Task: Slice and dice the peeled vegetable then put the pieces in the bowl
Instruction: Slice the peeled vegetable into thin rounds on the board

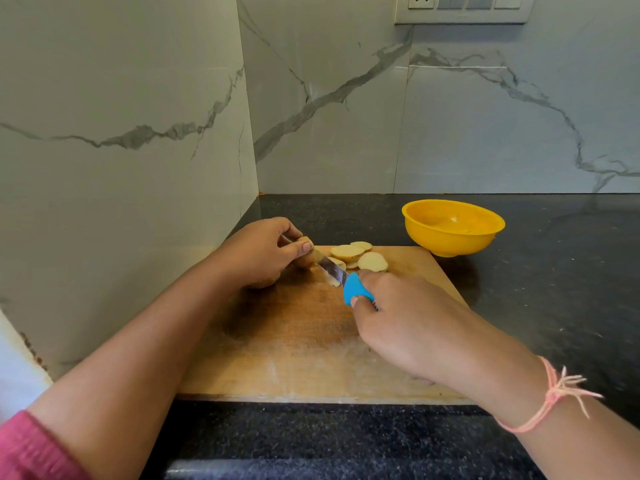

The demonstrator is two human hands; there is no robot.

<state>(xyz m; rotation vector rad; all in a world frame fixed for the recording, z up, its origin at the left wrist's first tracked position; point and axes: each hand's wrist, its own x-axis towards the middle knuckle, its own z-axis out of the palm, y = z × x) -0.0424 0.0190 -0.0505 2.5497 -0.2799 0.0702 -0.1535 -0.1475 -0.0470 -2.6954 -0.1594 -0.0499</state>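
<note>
On the wooden cutting board (311, 344) my left hand (263, 252) grips the remaining end of a peeled potato (306, 259) at the board's far left. My right hand (398, 320) holds a knife by its blue handle (356, 289); the steel blade (330, 268) lies against the potato end beside my left fingertips. Several round pale potato slices (356, 256) are piled just right of the blade at the board's far edge. A yellow bowl (453, 226) stands on the counter behind the board's far right corner and looks empty.
The board lies on a dark speckled counter (554, 271) in a corner, with marble-patterned walls (121, 133) close on the left and behind. A switch plate (464, 8) is high on the back wall. The counter's front edge (329, 469) runs along the bottom.
</note>
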